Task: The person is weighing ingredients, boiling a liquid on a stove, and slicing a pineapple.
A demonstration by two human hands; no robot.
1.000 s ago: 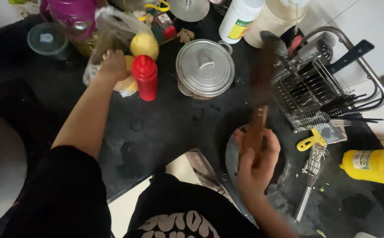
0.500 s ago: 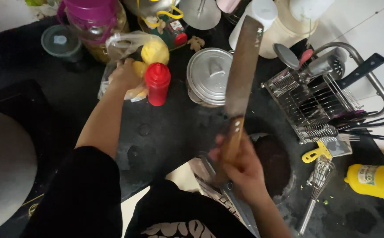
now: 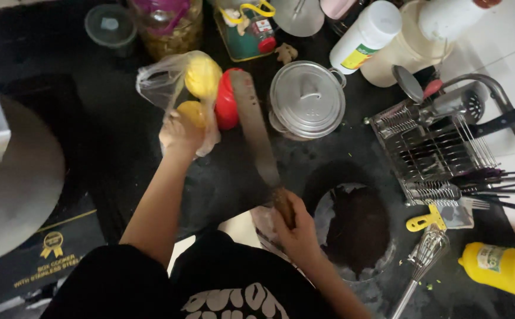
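On the dark counter [image 3: 121, 171], the left hand [image 3: 179, 134] is closed tight on a clear plastic bag [image 3: 163, 82] with yellow fruit [image 3: 203, 75] inside, just beside a red bottle [image 3: 227, 100]. The right hand [image 3: 296, 227] is wrapped around the wooden handle of a big knife [image 3: 256, 133], whose blade points up toward the bottle, near a lidded steel pot [image 3: 307, 99].

Clear plastic bag [image 3: 169, 82] of yellow fruit; white yellow-labelled bottle [image 3: 365, 36] beyond
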